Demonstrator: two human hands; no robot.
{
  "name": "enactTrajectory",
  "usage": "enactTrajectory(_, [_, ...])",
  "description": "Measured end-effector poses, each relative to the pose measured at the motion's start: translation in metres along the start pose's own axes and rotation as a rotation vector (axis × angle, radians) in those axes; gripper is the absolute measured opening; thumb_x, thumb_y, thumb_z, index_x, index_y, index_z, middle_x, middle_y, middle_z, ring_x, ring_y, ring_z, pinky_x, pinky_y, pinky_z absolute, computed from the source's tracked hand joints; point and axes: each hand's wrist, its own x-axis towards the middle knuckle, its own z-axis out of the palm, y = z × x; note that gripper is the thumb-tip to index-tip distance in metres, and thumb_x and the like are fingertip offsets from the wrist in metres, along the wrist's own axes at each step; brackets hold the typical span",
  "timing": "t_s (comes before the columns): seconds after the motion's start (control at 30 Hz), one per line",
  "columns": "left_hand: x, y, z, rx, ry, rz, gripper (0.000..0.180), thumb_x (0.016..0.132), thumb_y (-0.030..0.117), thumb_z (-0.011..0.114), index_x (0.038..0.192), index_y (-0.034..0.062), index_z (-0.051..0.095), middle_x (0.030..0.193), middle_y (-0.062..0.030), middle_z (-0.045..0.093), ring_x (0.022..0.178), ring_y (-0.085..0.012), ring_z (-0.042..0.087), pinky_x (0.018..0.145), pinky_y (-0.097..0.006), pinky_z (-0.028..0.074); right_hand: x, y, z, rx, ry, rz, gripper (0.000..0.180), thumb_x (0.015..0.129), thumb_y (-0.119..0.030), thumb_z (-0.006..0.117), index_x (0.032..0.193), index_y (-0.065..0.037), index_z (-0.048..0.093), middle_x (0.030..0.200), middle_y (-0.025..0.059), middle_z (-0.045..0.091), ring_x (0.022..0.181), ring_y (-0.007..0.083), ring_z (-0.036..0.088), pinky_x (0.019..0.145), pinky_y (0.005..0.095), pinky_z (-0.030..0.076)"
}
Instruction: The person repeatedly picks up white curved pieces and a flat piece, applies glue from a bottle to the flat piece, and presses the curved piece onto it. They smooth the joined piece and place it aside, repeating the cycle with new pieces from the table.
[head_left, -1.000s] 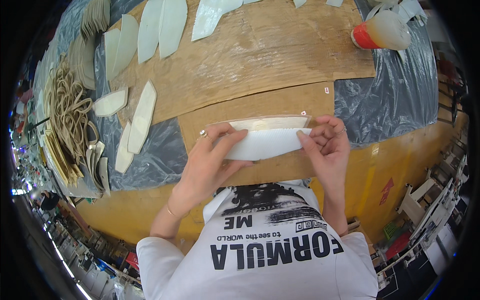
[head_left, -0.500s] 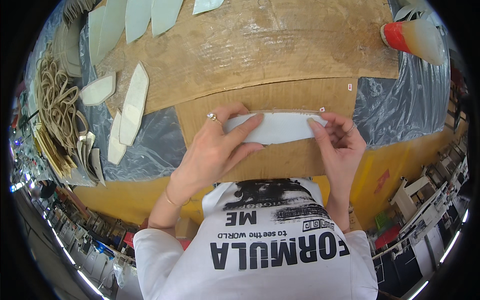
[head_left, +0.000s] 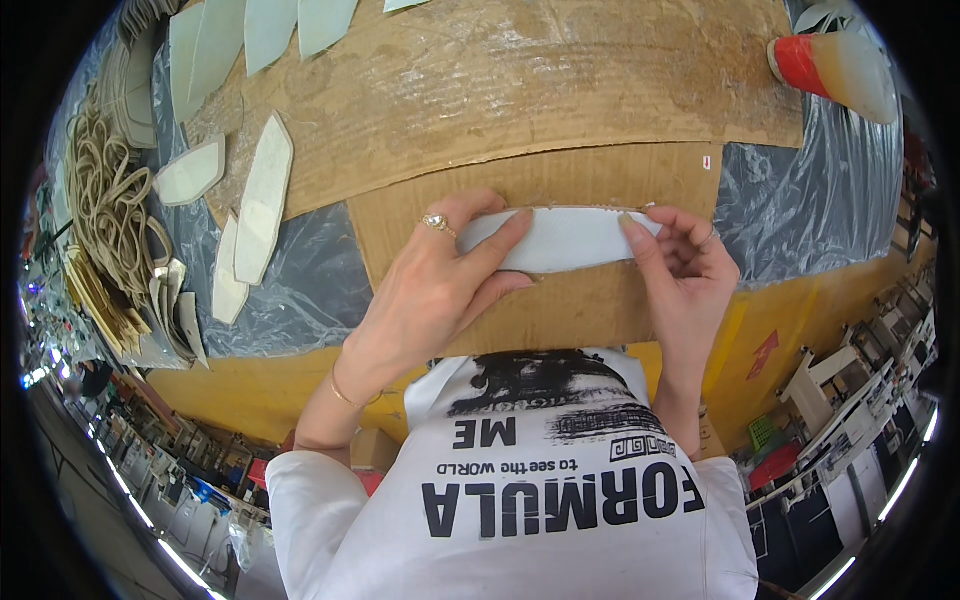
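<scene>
A long pale piece of sheet material (head_left: 570, 240), light blue-white with tapering ends, lies over the cardboard in front of me. My left hand (head_left: 430, 270) grips its left end, thumb on top and fingers curled behind the far edge. At the right end, my right hand (head_left: 690, 260) pinches the piece between thumb and fingers. A thin brownish line runs along the far edge; whether it is a cord or a folded rim I cannot tell. The fingers behind the piece are partly hidden.
Similar cut pieces (head_left: 264, 200) lie to the left, beside a tangled bundle of beige cord (head_left: 110, 190). More pale pieces (head_left: 270, 35) line the far left. A red and translucent container (head_left: 835, 75) lies at the far right. Cardboard (head_left: 560, 90) and grey plastic sheeting (head_left: 810, 215) cover the table.
The near edge of the piece now looks more curved, and its surface has tilted slightly. Both hands keep their grip; the right has shifted a little outward. The whole view has moved slightly.
</scene>
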Motion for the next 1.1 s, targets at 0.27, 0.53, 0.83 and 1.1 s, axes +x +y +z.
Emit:
enactTrajectory(0.27, [-0.0001, -0.0013, 0.0052, 0.060, 0.022, 0.035, 0.044, 0.077, 0.013, 0.078, 0.118, 0.0060, 0.067, 0.113, -0.0166, 0.058, 0.096, -0.0334, 0.060, 0.077, -0.042, 0.052, -0.0006, 0.0005, 0.0003, -0.022, -0.013, 0.004, 0.021, 0.084, -0.003, 0.076, 0.102, 0.002, 0.066, 0.085, 0.0015, 0.065, 0.073, 0.0038, 0.058, 0.067, 0.0158, 0.046])
enactTrajectory(0.53, [-0.0014, -0.0023, 0.0056, 0.076, 0.022, 0.066, 0.038, 0.080, 0.011, 0.074, 0.116, 0.0013, 0.065, 0.115, -0.0171, 0.056, 0.099, -0.0344, 0.058, 0.081, -0.041, 0.051, -0.0001, -0.0014, 0.0006, -0.068, -0.013, 0.004, 0.022, 0.084, -0.006, 0.077, 0.101, 0.002, 0.066, 0.084, 0.0003, 0.063, 0.072, 0.0034, 0.055, 0.065, 0.0159, 0.045])
enactTrajectory(0.83, [-0.0020, -0.0026, 0.0094, 0.074, 0.044, 0.053, 0.038, 0.080, 0.009, 0.074, 0.117, 0.0037, 0.066, 0.115, -0.0181, 0.056, 0.099, -0.0362, 0.058, 0.081, -0.042, 0.051, -0.0006, -0.0002, 0.0038, -0.064, 0.027, -0.037, 0.021, 0.083, -0.009, 0.079, 0.097, 0.001, 0.067, 0.079, -0.0012, 0.060, 0.067, 0.0039, 0.053, 0.060, 0.0173, 0.044])
enactTrajectory(1.1, [-0.0026, -0.0026, 0.0097, 0.163, -0.024, 0.109, 0.047, 0.074, -0.003, 0.064, 0.119, 0.0100, 0.066, 0.121, -0.0159, 0.051, 0.097, -0.0343, 0.053, 0.081, -0.040, 0.050, -0.0052, 0.0051, 0.0058, -0.097, 0.070, -0.149, 0.023, 0.082, -0.009, 0.079, 0.097, -0.001, 0.063, 0.075, 0.0020, 0.063, 0.064, 0.0059, 0.057, 0.058, 0.0198, 0.047])
